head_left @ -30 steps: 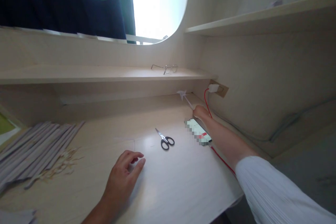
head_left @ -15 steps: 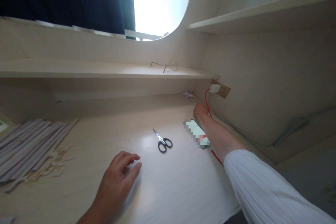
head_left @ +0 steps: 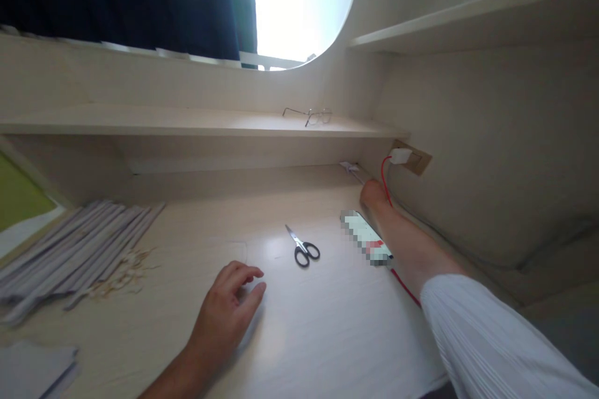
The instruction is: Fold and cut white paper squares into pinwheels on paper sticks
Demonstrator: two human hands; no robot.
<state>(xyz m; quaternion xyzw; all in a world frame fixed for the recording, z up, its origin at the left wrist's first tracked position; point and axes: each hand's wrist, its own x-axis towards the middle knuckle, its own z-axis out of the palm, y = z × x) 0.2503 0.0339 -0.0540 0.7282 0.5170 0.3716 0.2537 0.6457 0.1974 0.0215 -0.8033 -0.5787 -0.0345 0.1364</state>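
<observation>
My right-hand fingers are curled shut on a thin pale paper stick (head_left: 356, 173), way out at the back right corner of the worktop (head_left: 327, 324), right hand (head_left: 374, 194) resting there just under the low shelf (head_left: 187, 123). The stick's flared little tip lies flat, pointing back toward the wall. My left hand (head_left: 229, 312) is flat on the smooth light wood, fingers loose, spread, holding nothing. A red cable (head_left: 384, 177) runs past my wrist up to a white plug (head_left: 400, 155). Phone (head_left: 365, 237) just beside my forearm, black-handled scissors (head_left: 303, 247) nearby, a fan of grey rolled paper sticks (head_left: 79, 249) far left, wire-frame glasses (head_left: 309, 115) on the shelf.
</observation>
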